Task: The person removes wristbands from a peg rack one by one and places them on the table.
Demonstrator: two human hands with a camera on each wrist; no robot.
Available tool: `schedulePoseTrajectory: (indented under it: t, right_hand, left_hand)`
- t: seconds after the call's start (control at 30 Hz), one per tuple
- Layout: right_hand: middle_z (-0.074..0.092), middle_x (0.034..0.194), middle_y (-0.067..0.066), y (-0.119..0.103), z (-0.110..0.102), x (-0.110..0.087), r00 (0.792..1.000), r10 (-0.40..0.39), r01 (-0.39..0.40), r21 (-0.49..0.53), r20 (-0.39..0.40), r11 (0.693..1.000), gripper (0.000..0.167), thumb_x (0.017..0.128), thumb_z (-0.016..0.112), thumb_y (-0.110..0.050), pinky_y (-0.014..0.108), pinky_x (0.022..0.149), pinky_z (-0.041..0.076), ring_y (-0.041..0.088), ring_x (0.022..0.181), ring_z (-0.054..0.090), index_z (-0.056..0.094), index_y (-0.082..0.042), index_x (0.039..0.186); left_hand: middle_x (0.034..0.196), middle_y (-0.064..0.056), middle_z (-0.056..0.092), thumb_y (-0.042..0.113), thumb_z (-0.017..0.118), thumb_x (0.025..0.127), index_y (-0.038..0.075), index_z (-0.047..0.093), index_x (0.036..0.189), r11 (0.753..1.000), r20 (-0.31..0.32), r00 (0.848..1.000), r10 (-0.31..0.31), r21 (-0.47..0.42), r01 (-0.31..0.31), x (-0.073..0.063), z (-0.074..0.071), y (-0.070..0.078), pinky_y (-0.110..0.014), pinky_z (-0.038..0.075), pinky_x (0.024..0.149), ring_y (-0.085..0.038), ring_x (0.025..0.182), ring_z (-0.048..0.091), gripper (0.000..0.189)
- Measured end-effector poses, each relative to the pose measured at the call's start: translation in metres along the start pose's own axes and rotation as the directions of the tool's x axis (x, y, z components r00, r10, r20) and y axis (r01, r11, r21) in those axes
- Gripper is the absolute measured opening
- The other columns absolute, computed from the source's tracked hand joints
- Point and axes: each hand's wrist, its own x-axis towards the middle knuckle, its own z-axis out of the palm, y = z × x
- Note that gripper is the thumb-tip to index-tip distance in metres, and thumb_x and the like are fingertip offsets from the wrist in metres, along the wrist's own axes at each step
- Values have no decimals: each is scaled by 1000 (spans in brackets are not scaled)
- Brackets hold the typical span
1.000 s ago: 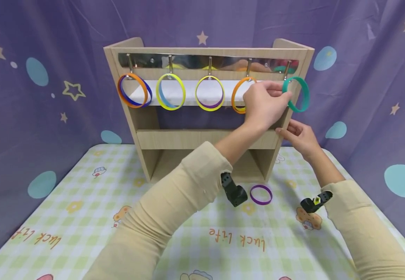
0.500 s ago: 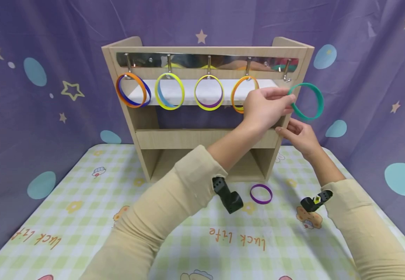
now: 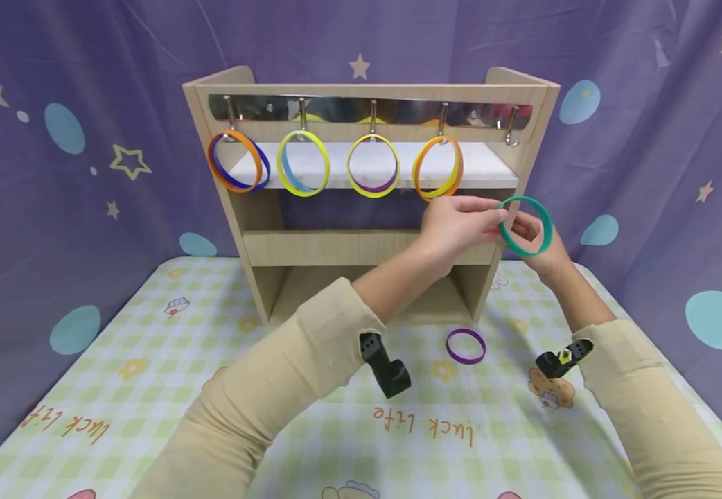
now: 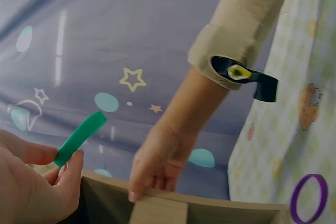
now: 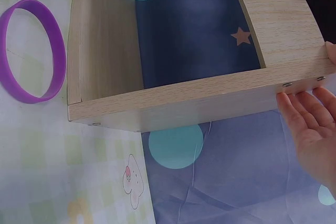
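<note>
My left hand (image 3: pixel 454 232) pinches a green silicone wristband (image 3: pixel 548 225) between thumb and fingers. In the head view the band hangs below the rightmost hook (image 3: pixel 511 132), apart from it, and overlaps my right hand (image 3: pixel 551 263). The left wrist view shows the green wristband (image 4: pixel 81 137) edge-on, clear of the wood. My right hand (image 5: pixel 315 129) grips the right side panel of the wooden shelf (image 3: pixel 367 248), its fingers on the outer face and the thumb at the front. A purple wristband (image 3: pixel 465 361) lies on the tablecloth before the shelf's right foot.
A metal rail (image 3: pixel 336 109) with several hooks spans the shelf top. Paired wristbands hang there: orange (image 3: pixel 256 159) with blue, yellow-green (image 3: pixel 326 163) with light blue, yellow (image 3: pixel 351 166) with purple, orange (image 3: pixel 418 166) with yellow. A purple starred curtain (image 3: pixel 118 229) surrounds the table.
My left hand has drawn the green wristband off to the right of the rightmost hook, then lowered it in front of the right hand. The right hand stays on the side panel.
</note>
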Motion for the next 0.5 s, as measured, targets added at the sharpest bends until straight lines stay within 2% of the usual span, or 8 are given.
schedulePoseTrajectory:
  t: [0.03, 0.13, 0.17, 0.27, 0.3, 0.37, 0.43, 0.5]
  right_hand:
    - [65, 93, -30, -1, 0, 0, 1000, 18, -19, -37, -14, 999, 31, 94, 60, -16, 5, 78, 51, -11, 90, 61, 60, -19, 125]
    - [63, 79, -29, -3, 1, 0, 992, 98, -110, -171, -79, 979, 10, 90, 67, -30, 11, 74, 51, -9, 83, 61, 65, -29, 99]
    - [63, 77, -28, -4, 2, 0, 990, 108, -123, -177, -89, 977, 9, 89, 68, -31, 12, 73, 51, -7, 83, 61, 64, -28, 96]
    - [64, 80, -29, -5, 3, 1, 993, 93, -104, -147, -76, 984, 27, 90, 67, -25, 11, 75, 52, -10, 85, 62, 65, -15, 115]
    - [63, 84, -32, -5, 3, 1, 994, 84, -93, -136, -66, 986, 38, 91, 66, -23, 8, 75, 52, -11, 86, 62, 60, -10, 126]
    - [62, 88, -34, -5, 3, 1, 996, 70, -76, -124, -51, 989, 53, 92, 65, -20, 6, 75, 53, -14, 88, 61, 48, 1, 138]
    - [62, 90, -34, -5, 3, 1, 997, 66, -72, -125, -46, 990, 59, 92, 64, -21, 6, 74, 54, -15, 88, 61, 43, 5, 140]
    - [63, 92, -32, -5, 2, 0, 996, 78, -84, -142, -46, 986, 60, 92, 65, -25, 6, 75, 54, -15, 88, 61, 44, 3, 141]
  left_hand:
    - [104, -21, 72, 4, 70, 86, -4, 71, 103, 1000, 1, 1000, -20, -1, 20, 1, -2, -3, -27, 63, 78, -32, 94, 72, 19]
    - [106, -21, 72, 4, 69, 86, -4, 71, 104, 997, 0, 997, -80, -4, 80, 3, -8, -12, -29, 63, 79, -33, 96, 71, 19]
    - [106, -21, 72, 4, 69, 86, -5, 71, 103, 995, 0, 995, -99, -7, 99, 4, -10, -15, -29, 63, 79, -33, 96, 71, 19]
    - [109, -21, 71, 4, 69, 87, -5, 71, 103, 990, -8, 990, -143, -8, 143, 5, -16, -23, -29, 63, 78, -32, 98, 71, 19]
    - [110, -22, 70, 4, 69, 87, -6, 70, 104, 988, -7, 988, -155, -9, 155, 6, -18, -26, -29, 63, 78, -32, 99, 70, 19]
    - [114, -23, 69, 4, 68, 88, -6, 69, 107, 984, -3, 984, -176, -4, 176, 6, -23, -30, -28, 62, 80, -32, 102, 70, 22]
    - [116, -23, 68, 3, 67, 88, -6, 68, 109, 981, -8, 981, -196, 5, 196, 7, -27, -35, -28, 62, 80, -30, 102, 70, 23]
    - [116, -23, 68, 3, 66, 89, -6, 67, 112, 977, -13, 977, -213, 18, 213, 7, -31, -40, -27, 62, 81, -29, 102, 70, 25]
